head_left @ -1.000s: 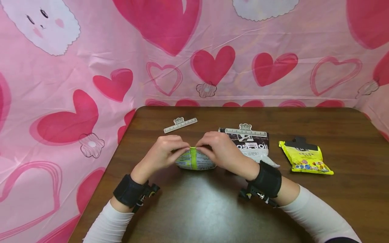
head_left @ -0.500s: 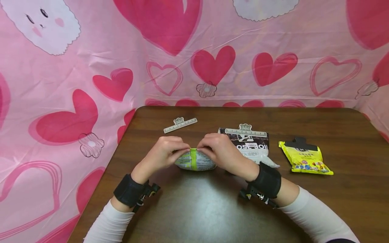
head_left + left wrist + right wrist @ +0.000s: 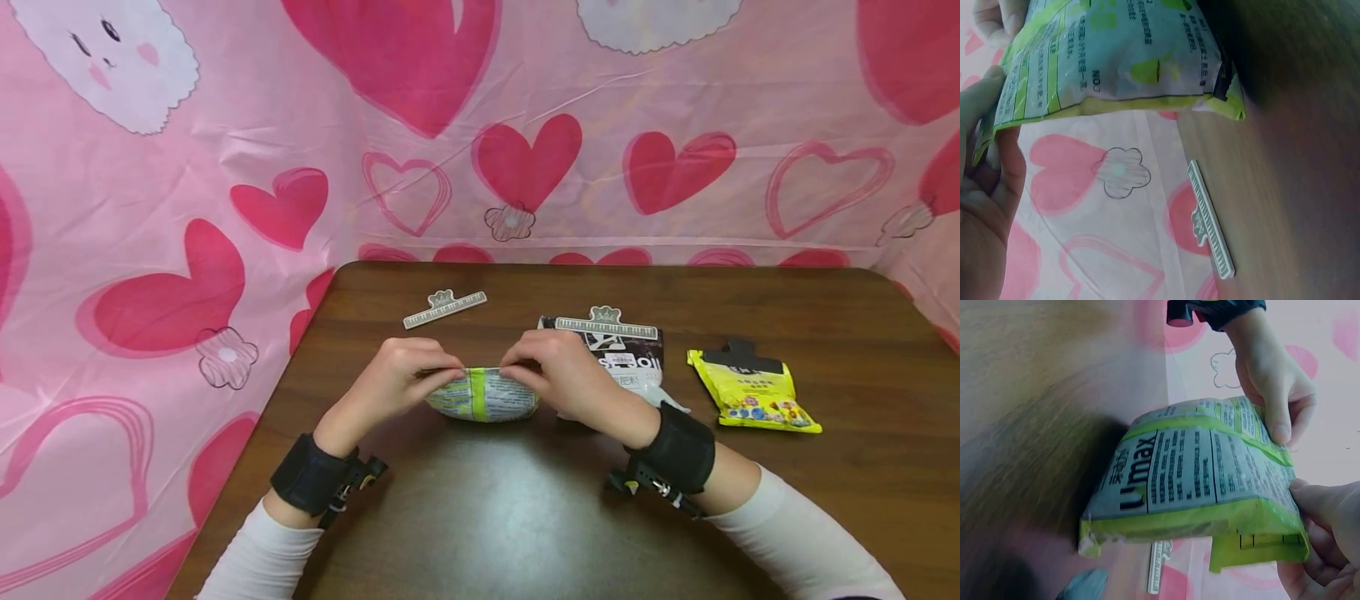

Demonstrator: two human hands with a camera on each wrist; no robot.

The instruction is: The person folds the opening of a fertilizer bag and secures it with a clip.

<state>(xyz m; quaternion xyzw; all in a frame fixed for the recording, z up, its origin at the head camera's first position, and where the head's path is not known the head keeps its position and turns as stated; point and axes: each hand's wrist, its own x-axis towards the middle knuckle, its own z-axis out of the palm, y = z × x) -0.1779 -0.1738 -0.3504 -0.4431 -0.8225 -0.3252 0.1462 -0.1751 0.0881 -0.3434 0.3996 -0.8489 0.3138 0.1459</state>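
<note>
A green and grey printed bag (image 3: 483, 400) stands on the dark wooden table in front of the person, its top edge between both hands. My left hand (image 3: 401, 373) pinches the left part of that edge with thumb and fingers. The right part is pinched by my right hand (image 3: 558, 371). In the right wrist view, a green flap of the bag's top (image 3: 1260, 547) hangs folded over on the far side. Behind the bag lies a loose white clip with a piano-key print (image 3: 446, 310), also seen below the bag in the left wrist view.
Right of the hands lies a black and white bag (image 3: 630, 362) with a similar piano-key clip (image 3: 607, 323) on its top. Farther right is a yellow bag (image 3: 757, 396) with a black clip (image 3: 741, 356). A pink heart-print cloth (image 3: 540, 83) hangs behind the table.
Both hands have slid apart along the bag's top edge, left hand leftward and right hand rightward. More of the edge shows between them. The clips and other bags have stayed put.
</note>
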